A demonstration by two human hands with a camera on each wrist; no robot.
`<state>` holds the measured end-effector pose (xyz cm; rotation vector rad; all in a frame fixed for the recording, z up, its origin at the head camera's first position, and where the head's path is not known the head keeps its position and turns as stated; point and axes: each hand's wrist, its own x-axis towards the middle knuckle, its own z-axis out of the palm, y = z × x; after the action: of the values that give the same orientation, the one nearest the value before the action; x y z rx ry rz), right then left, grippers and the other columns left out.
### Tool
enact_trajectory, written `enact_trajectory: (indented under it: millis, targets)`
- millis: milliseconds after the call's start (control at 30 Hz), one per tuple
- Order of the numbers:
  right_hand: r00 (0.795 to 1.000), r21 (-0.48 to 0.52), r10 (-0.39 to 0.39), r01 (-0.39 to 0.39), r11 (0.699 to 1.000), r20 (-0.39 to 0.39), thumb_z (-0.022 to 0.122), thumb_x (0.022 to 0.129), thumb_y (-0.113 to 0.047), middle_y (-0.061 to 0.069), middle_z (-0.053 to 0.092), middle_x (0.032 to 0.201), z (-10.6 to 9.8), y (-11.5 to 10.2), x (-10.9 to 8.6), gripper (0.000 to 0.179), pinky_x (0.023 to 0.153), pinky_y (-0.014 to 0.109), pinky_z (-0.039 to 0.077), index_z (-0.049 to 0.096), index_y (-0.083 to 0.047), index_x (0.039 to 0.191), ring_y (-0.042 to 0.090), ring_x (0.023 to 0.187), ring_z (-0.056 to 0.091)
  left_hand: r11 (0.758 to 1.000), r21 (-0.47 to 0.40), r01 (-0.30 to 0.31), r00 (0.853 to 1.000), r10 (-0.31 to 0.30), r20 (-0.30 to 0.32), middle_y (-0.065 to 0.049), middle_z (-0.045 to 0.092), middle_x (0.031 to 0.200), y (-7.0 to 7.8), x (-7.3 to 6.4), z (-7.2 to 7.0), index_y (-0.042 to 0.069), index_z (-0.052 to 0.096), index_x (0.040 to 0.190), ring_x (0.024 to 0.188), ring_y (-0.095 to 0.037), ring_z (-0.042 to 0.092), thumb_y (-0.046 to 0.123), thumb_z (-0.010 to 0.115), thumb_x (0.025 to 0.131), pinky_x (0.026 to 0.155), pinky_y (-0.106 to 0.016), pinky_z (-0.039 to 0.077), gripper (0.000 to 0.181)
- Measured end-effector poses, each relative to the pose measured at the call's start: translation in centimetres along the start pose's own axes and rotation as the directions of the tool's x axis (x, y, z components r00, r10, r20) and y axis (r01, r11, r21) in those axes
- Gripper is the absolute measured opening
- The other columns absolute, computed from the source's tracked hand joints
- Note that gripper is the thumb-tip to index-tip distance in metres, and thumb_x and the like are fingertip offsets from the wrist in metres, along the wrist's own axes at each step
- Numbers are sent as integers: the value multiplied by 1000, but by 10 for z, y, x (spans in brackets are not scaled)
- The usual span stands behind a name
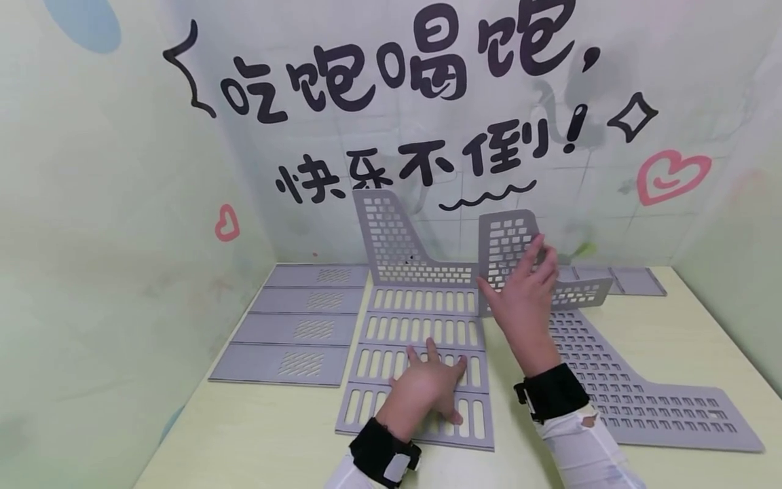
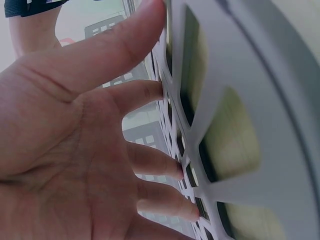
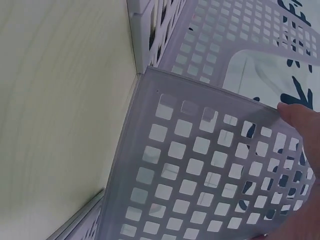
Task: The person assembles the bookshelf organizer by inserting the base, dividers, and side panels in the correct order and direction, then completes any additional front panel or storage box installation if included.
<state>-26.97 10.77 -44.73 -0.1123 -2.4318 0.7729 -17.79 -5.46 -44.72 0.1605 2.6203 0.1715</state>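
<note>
My left hand (image 1: 421, 390) rests, fingers spread, on a grey slotted panel (image 1: 391, 314) that lies flat on the table. In the left wrist view the fingertips (image 2: 170, 162) touch the slotted surface. My right hand (image 1: 525, 295) grips the edge of an upright grey perforated panel (image 1: 485, 251), thumb on one side. The right wrist view shows the lower corner of this perforated panel (image 3: 120, 190) close against the slotted piece (image 3: 142, 35). Another L-shaped perforated panel (image 1: 369, 244) stands upright at the slotted panel's far end.
A grey sectioned panel (image 1: 244, 333) with small slanted cut-outs lies flat at left. A perforated L-shaped panel (image 1: 666, 394) lies at right, and another sectioned panel (image 1: 638, 282) lies at back right. A printed wall sheet (image 1: 379, 129) closes off the table's back.
</note>
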Motion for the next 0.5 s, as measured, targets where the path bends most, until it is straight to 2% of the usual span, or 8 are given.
enact_trajectory:
  millis: [133, 267, 367, 500]
  targets:
    - [997, -49, 23, -19, 999, 67, 80, 91, -53, 43, 15, 163, -6, -2, 3, 130, 124, 73, 31, -10, -1, 169, 64, 148, 28, 1000, 4, 1, 1000, -1, -1, -19, 9, 180, 0, 0, 0, 47, 40, 162, 162, -57, 11, 44, 96, 75, 105, -88, 38, 104]
    - [982, -42, 58, -51, 998, 178, 71, 99, -46, 43, 21, 162, -23, -2, 11, 116, 114, 72, 44, -8, 3, 168, 62, 146, 34, 1000, 21, 4, 1000, -3, -3, -20, 9, 180, 0, 0, 0, 47, 40, 162, 162, -57, 12, 45, 96, 75, 104, -88, 39, 104]
    - [949, -5, 74, -76, 997, 308, 61, 104, -39, 43, 23, 163, -43, 1, 18, 102, 110, 72, 47, -5, 5, 168, 62, 145, 36, 999, 38, 1, 1000, -1, 1, -20, 9, 180, 0, 1, 0, 47, 39, 163, 162, -57, 13, 46, 95, 75, 103, -88, 40, 104]
    - [892, -3, 79, -86, 996, 445, 48, 108, -31, 43, 26, 164, -66, 18, 29, 79, 118, 76, 36, 11, 6, 168, 64, 146, 34, 999, 43, -3, 1000, 3, 7, -20, 9, 180, 1, 2, 0, 47, 38, 163, 162, -57, 12, 46, 95, 76, 103, -88, 40, 104]
